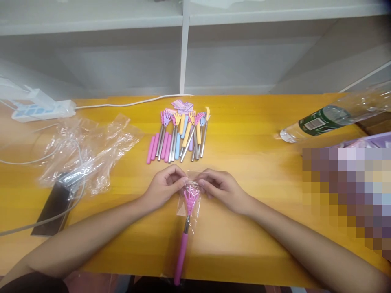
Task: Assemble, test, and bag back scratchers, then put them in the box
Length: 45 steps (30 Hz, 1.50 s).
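Pink hand-shaped backscratcher (181, 258) sits inside clear plastic sleeve (181, 209); left hand (161, 188), right hand (224, 189) pinch sleeve's top. Multicoloured metal-rod backscratchers (186, 137) lie beyond sleeve, unbagged.

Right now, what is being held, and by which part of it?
Left hand and right hand both pinch the clear bag at its top end, above the pink claw inside.

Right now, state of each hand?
Left hand: closed, pinching the clear bag's top edge.
Right hand: closed, pinching that edge's other side.
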Each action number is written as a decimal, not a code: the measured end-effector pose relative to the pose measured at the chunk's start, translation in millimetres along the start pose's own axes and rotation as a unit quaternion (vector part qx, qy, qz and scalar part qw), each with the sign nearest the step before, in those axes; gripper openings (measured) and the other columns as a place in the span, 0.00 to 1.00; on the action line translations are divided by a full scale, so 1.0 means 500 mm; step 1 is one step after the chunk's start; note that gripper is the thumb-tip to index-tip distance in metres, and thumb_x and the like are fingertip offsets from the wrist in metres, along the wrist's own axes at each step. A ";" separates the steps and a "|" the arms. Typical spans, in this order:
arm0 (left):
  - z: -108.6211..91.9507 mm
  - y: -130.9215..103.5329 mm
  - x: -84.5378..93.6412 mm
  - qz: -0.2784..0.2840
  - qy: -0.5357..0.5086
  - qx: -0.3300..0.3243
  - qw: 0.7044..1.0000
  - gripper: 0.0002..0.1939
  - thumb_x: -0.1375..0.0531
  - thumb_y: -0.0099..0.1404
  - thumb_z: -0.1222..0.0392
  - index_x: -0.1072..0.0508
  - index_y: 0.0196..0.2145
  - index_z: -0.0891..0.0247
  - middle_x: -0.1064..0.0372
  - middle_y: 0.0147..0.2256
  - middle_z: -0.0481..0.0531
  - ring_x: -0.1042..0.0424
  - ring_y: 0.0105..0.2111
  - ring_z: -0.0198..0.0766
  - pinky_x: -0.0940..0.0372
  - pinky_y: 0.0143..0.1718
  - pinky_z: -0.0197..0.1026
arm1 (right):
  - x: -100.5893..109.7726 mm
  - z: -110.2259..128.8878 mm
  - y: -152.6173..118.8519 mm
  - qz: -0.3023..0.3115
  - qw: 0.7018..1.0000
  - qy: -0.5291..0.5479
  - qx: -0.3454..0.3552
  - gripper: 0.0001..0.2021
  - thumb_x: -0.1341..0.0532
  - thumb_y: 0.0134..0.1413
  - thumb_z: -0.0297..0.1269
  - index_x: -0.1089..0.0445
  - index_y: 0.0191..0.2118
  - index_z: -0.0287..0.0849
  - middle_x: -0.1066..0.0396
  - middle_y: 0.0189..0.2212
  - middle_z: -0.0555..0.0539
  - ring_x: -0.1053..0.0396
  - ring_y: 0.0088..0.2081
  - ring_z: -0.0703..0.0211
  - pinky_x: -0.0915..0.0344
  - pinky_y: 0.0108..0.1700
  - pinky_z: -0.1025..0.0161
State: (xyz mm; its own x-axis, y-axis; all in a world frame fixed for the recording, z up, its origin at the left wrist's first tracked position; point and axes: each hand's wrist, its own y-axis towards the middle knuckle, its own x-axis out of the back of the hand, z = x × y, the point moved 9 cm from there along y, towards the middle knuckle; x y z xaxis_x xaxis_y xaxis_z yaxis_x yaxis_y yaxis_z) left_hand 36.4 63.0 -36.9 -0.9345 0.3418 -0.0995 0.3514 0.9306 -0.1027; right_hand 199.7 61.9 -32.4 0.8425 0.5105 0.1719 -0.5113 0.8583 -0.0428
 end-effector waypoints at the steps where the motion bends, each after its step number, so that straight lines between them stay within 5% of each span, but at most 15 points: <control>1: 0.003 0.000 0.001 -0.003 -0.004 0.005 1.000 0.13 0.31 0.70 0.53 0.26 0.36 0.64 0.27 0.34 0.50 0.27 0.34 0.36 0.31 0.37 0.39 | 0.012 0.004 0.000 -0.040 0.999 -0.004 0.020 0.11 0.37 0.73 0.44 0.33 0.44 0.42 0.32 0.28 0.54 0.34 0.25 0.68 0.36 0.28 0.68; 4: 0.011 0.001 0.002 -0.006 -0.015 0.015 1.000 0.11 0.30 0.69 0.54 0.24 0.39 0.65 0.25 0.36 0.52 0.25 0.37 0.37 0.29 0.42 0.40 | 0.048 0.056 -0.020 -0.184 0.961 -0.115 0.172 0.14 0.31 0.67 0.34 0.40 0.42 0.46 0.39 0.27 0.57 0.40 0.24 0.69 0.41 0.26 0.70; 8: 0.017 0.001 -0.010 0.025 -0.014 0.018 0.999 0.09 0.31 0.70 0.57 0.22 0.42 0.65 0.22 0.39 0.54 0.23 0.41 0.39 0.28 0.48 0.43 | 0.003 0.115 -0.046 -0.167 0.882 -0.288 0.333 0.09 0.31 0.66 0.28 0.32 0.45 0.44 0.29 0.35 0.48 0.29 0.35 0.63 0.31 0.34 0.66; 14: -0.002 -0.001 -0.021 0.060 0.029 -0.023 0.998 0.06 0.33 0.72 0.59 0.18 0.41 0.64 0.22 0.40 0.55 0.23 0.42 0.39 0.28 0.48 0.44 | -0.011 0.112 -0.036 -0.136 0.899 -0.270 0.317 0.11 0.30 0.67 0.31 0.27 0.52 0.40 0.25 0.42 0.43 0.23 0.42 0.60 0.22 0.43 0.62; 21: -0.010 -0.006 -0.024 0.051 0.096 -0.032 0.993 0.06 0.34 0.72 0.60 0.17 0.41 0.64 0.22 0.40 0.55 0.22 0.41 0.39 0.27 0.46 0.42 | -0.013 0.109 -0.042 -0.109 0.897 -0.262 0.338 0.11 0.34 0.69 0.28 0.25 0.54 0.40 0.22 0.42 0.42 0.23 0.43 0.58 0.21 0.44 0.60; 27: -0.020 -0.010 -0.031 0.051 0.138 -0.027 0.989 0.05 0.34 0.71 0.60 0.18 0.39 0.64 0.23 0.37 0.55 0.23 0.38 0.39 0.28 0.41 0.40 | -0.007 0.096 -0.028 -0.073 0.930 -0.221 0.285 0.06 0.37 0.72 0.28 0.24 0.49 0.41 0.23 0.39 0.43 0.23 0.40 0.58 0.23 0.41 0.60; 45: -0.001 -0.001 -0.015 0.028 0.089 0.038 0.995 0.07 0.34 0.66 0.60 0.28 0.34 0.64 0.30 0.31 0.48 0.31 0.32 0.34 0.34 0.36 0.37 | 0.057 0.039 -0.002 -0.154 0.973 -0.122 0.120 0.06 0.41 0.73 0.33 0.31 0.40 0.41 0.31 0.34 0.48 0.35 0.30 0.65 0.39 0.31 0.66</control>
State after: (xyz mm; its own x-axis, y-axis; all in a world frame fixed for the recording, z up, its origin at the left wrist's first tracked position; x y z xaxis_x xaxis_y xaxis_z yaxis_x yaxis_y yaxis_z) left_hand 43.2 59.8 -35.3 -0.9066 0.4163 0.0684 0.3996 0.8994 -0.1774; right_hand 220.8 74.4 -8.6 0.9117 0.1793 0.3696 -0.2912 0.9168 0.2734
